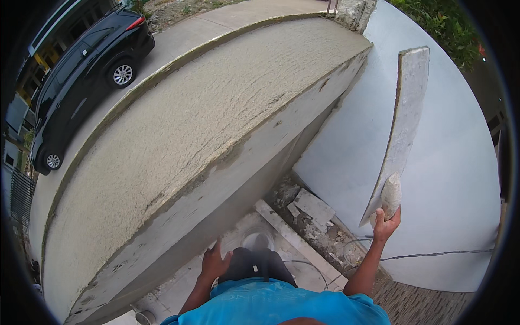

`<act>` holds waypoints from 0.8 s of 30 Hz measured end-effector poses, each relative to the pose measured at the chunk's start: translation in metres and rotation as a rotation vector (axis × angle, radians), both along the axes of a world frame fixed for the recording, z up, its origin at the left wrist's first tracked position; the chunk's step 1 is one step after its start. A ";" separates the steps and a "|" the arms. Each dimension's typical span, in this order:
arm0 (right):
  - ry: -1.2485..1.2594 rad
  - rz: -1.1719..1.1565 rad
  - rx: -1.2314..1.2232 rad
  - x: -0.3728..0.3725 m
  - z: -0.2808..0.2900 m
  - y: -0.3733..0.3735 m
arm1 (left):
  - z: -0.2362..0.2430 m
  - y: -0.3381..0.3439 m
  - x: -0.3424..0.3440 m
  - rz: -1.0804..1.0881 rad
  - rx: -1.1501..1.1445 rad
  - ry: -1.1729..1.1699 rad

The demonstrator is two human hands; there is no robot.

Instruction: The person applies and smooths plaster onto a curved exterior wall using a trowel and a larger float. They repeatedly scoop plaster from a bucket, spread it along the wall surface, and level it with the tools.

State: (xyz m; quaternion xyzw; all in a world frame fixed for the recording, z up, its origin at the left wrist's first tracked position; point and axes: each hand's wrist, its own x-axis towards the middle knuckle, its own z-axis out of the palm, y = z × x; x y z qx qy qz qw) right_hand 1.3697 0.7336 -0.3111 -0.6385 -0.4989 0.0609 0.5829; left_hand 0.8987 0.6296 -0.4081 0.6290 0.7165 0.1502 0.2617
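My right hand (pixel 385 221) grips the whitish handle (pixel 391 195) of a long plastering float (pixel 407 108), whose narrow, cement-smeared blade rises in front of the pale painted wall (pixel 455 162). My left hand (pixel 215 260) hangs low with its fingers apart and nothing in it, near the inner face of the cement-plastered parapet (pixel 271 135). That parapet has a broad, rough, wet-looking grey top with a raised lip along its outer side.
A black car (pixel 95 70) is parked on the concrete road (pixel 187 24) beyond the parapet. Below me are a bucket (pixel 257 241), a long pale board (pixel 295 244), broken pieces of board (pixel 314 208) and cables (pixel 433 253). Green foliage (pixel 444 30) shows at top right.
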 end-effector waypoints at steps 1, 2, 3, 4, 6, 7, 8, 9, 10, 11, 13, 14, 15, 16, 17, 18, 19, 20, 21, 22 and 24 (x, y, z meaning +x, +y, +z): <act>-0.045 0.064 0.073 0.001 0.032 0.017 | 0.031 0.011 -0.003 -0.075 -0.019 -0.174; -0.119 0.125 0.043 0.000 0.065 0.032 | 0.062 0.021 -0.006 -0.146 -0.044 -0.345; -0.184 0.196 0.013 -0.004 0.097 0.047 | 0.092 0.030 -0.009 -0.214 0.182 -0.319; -0.249 0.271 -0.007 -0.012 0.127 0.061 | 0.121 0.035 -0.013 -0.276 0.399 -0.282; -0.374 0.444 -0.005 -0.036 0.180 0.088 | 0.172 0.031 -0.024 -0.320 0.763 -0.206; -0.425 0.536 0.027 -0.052 0.202 0.102 | 0.194 0.025 -0.032 -0.284 0.887 -0.153; -0.494 0.609 0.023 -0.068 0.223 0.117 | 0.211 0.018 -0.040 -0.243 1.050 -0.077; -0.572 0.676 0.019 -0.084 0.241 0.133 | 0.223 0.010 -0.049 -0.158 1.150 0.012; -0.598 0.737 0.030 -0.101 0.255 0.151 | 0.229 0.004 -0.058 -0.100 1.281 0.139; -0.686 0.769 0.033 -0.119 0.267 0.171 | 0.230 -0.001 -0.069 -0.018 1.386 0.267; -0.755 0.794 -0.047 -0.151 0.280 0.201 | 0.222 -0.016 -0.088 0.144 1.434 0.466; -0.795 0.808 -0.080 -0.166 0.284 0.213 | 0.212 -0.021 -0.095 0.204 1.470 0.571; -0.846 0.874 -0.061 -0.177 0.289 0.221 | 0.198 -0.025 -0.100 0.238 1.443 0.577; -0.899 0.924 -0.068 -0.190 0.292 0.229 | 0.185 -0.030 -0.105 0.251 1.425 0.592; -0.951 0.958 -0.100 -0.204 0.291 0.235 | 0.172 -0.037 -0.110 0.259 1.398 0.602; -0.963 1.061 -0.106 -0.216 0.290 0.241 | 0.159 -0.041 -0.115 0.288 1.357 0.628; -0.992 1.114 -0.134 -0.228 0.289 0.245 | 0.146 -0.041 -0.121 0.310 1.313 0.646; -1.011 1.171 -0.154 -0.239 0.287 0.249 | 0.134 -0.041 -0.128 0.330 1.269 0.663; -1.002 1.283 -0.112 -0.250 0.285 0.250 | 0.125 -0.039 -0.134 0.325 1.260 0.730; -0.964 1.334 -0.152 -0.262 0.281 0.249 | 0.117 -0.033 -0.143 0.315 1.256 0.794; -1.024 1.326 -0.142 -0.289 0.279 0.238 | 0.106 -0.025 -0.155 0.300 1.286 0.881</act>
